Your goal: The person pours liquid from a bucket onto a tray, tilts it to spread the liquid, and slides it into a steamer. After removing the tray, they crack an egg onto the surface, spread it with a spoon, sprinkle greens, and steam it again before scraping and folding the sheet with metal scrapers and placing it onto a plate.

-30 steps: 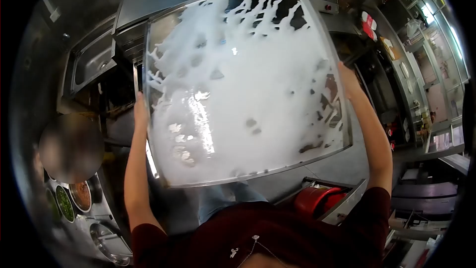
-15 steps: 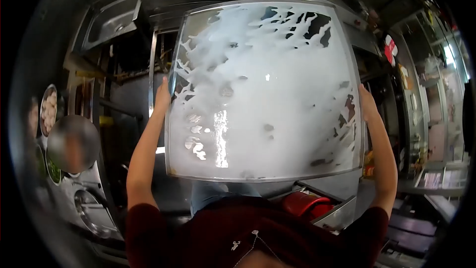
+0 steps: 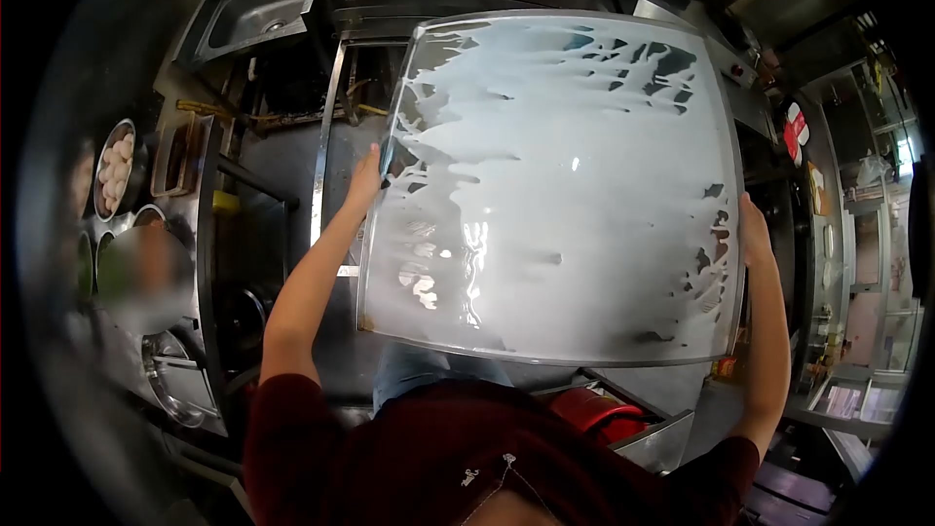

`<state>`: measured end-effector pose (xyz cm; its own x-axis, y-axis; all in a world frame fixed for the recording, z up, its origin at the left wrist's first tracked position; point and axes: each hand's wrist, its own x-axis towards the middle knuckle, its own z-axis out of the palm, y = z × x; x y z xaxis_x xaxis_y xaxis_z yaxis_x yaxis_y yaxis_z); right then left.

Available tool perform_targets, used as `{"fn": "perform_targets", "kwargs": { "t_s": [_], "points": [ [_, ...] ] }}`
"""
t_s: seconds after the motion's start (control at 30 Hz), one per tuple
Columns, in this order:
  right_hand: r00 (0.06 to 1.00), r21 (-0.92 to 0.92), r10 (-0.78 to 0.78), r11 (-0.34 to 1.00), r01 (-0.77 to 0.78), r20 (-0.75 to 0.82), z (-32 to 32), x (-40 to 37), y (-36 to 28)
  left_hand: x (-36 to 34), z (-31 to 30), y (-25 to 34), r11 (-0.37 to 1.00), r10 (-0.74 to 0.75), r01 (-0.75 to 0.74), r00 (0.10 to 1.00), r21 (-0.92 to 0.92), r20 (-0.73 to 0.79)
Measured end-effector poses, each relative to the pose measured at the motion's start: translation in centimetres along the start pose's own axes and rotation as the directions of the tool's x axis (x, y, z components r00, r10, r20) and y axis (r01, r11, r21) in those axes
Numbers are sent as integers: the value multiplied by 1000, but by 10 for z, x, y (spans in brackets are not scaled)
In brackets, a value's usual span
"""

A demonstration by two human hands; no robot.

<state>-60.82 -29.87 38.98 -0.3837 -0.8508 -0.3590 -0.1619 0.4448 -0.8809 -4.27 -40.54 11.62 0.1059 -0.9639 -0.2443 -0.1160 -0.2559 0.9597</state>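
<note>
A wide, shallow metal tray (image 3: pixel 584 362) hangs in front of my body, carried between both hands. Thin milky white liquid (image 3: pixel 594 214) coats most of its bottom, with streaky bare patches at the top right and along both sides. My left hand (image 3: pixel 366 175) grips the left rim, its thumb side showing and the other fingers mostly hidden under the edge. On the opposite rim, my right hand (image 3: pixel 754 232) is closed around the side, partly hidden by the tray.
A steel sink (image 3: pixel 263 18) is at the upper left. The left counter carries a bowl of round pale items (image 3: pixel 115 175) and a round metal pan (image 3: pixel 175 380). Below the tray is an open drawer with a red container (image 3: pixel 599 416). Shelves (image 3: pixel 867 273) line the right.
The tray and both hands have shifted rightward in view, and the tray tilts slightly, its right side lower. The white liquid has spread into different streaks. Both hands keep their hold.
</note>
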Motion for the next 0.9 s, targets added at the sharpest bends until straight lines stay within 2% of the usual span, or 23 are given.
{"fn": "perform_targets", "kwargs": {
  "t_s": [0.07,0.17,0.27,0.37,0.4,0.43,0.5,0.53,0.67,0.73,0.77,0.8,0.9],
  "points": [
    [1000,-26,7,1000,-6,22,-6,-4,-9,0,6,-10,999,-19,20,1000,-45,23],
    [998,-12,33,999,-32,62,-10,-4,-14,-9,3,15,997,-56,61,995,-56,78],
    [998,-85,52,995,-50,24,-21,3,2,1,-2,24,997,-49,54,995,-54,86],
    [998,-21,49,999,-50,-25,-17,13,20,-2,-5,64,998,54,-53,998,42,-26],
    [998,-28,67,997,-67,-13,-12,11,19,9,-14,71,990,12,-9,1000,143,-20],
    [998,-40,66,997,-66,-3,-9,10,21,11,-20,73,997,-26,24,999,67,27],
    [998,-62,59,996,-58,17,-7,14,23,7,-29,90,994,-78,76,997,74,16],
    [993,-76,115,991,-114,8,-5,16,26,5,-35,94,996,-93,92,994,16,54],
    [961,-119,275,954,-275,-16,16,19,52,-7,-65,103,930,-175,151,984,336,42],
    [957,-148,278,946,-288,-89,24,18,61,-2,-77,78,905,-171,150,985,397,16],
    [958,-142,278,948,-285,-67,31,13,57,-2,-81,65,893,-175,154,985,424,10],
    [958,-140,284,948,-287,-45,38,6,51,-6,-83,65,902,-275,242,960,358,43],
    [952,-171,305,937,-306,-34,42,8,50,1,-93,37,872,-338,264,934,412,118]
  ]
}}
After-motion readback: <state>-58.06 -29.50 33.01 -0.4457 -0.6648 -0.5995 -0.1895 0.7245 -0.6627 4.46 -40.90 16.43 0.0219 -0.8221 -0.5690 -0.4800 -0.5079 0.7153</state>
